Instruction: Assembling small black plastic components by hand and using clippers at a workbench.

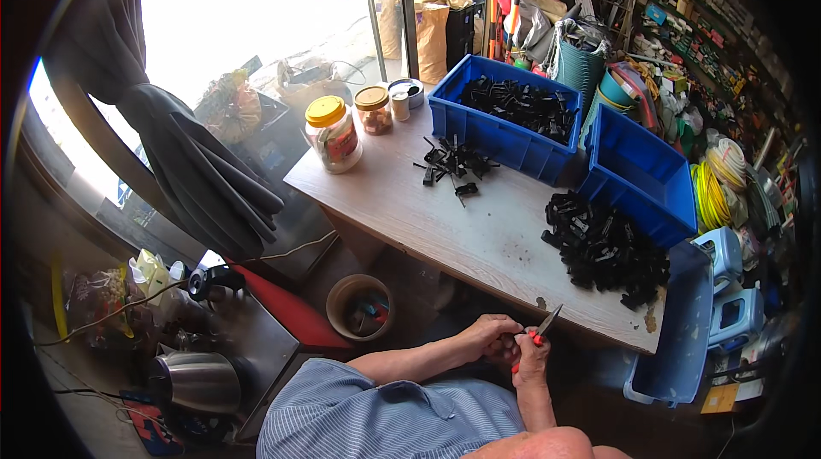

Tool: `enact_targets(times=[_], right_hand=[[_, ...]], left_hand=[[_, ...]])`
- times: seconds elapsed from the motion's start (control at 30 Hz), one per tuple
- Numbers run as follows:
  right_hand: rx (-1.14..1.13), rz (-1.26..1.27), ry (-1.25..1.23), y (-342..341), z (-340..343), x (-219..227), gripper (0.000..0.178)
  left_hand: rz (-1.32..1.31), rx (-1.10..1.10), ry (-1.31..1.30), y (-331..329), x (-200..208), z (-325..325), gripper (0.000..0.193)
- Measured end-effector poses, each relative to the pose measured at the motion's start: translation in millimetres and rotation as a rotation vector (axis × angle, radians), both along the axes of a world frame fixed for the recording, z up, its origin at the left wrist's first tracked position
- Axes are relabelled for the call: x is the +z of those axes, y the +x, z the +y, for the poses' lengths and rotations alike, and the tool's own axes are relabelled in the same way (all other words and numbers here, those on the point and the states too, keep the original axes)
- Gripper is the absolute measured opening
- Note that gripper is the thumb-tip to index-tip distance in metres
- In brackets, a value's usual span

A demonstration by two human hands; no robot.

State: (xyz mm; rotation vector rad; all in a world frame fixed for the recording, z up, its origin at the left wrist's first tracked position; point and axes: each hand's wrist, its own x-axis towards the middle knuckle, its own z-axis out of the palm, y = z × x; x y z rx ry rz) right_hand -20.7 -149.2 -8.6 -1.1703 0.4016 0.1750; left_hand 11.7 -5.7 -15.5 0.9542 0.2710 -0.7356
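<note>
Just off the table's near edge, my right hand [532, 360] is closed around a red-handled tool with a long pointed metal tip [549, 320]. Whether these are scissors or pliers I cannot tell. The tip points up and away to the right. My left hand [493, 335] is beside it, fingers pinched together near the tool; what they hold, if anything, is too small to make out. A large heap of small black plastic parts [603, 245] lies on the table [505, 224] ahead and to the right. Farther back is a smaller pile of black parts [453, 160].
A blue crate [505, 141] of black parts stands at the back, beside another blue crate [641, 168]. A blue bin [671, 356] sits off the table's right end. Lidded jars [335, 141] stand back left. A round bin [335, 305] and a steel kettle [201, 380] are left.
</note>
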Motion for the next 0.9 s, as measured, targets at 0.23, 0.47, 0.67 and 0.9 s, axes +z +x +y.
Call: enact_targets(times=[0.23,0.47,0.67,0.9], right_hand=[[-0.054,0.001,-0.128,-6.5,8.3,-1.3,0.013],[-0.051,0.062,-0.18,-10.4,8.5,1.6,0.023],[-0.045,-0.037,-0.101,3.7,-3.3,2.9,0.015],[-0.008,-0.034,0.045,6.0,-2.5,21.3,0.013]], left_hand=[[0.221,0.19,0.002,-9.0,8.6,-23.2,0.01],[0.249,0.115,-0.067,-12.6,8.8,-16.9,0.009],[-0.331,-0.034,0.079,-9.8,21.1,7.4,0.034],[-0.527,-0.106,-0.049,-14.9,17.1,27.9,0.046]])
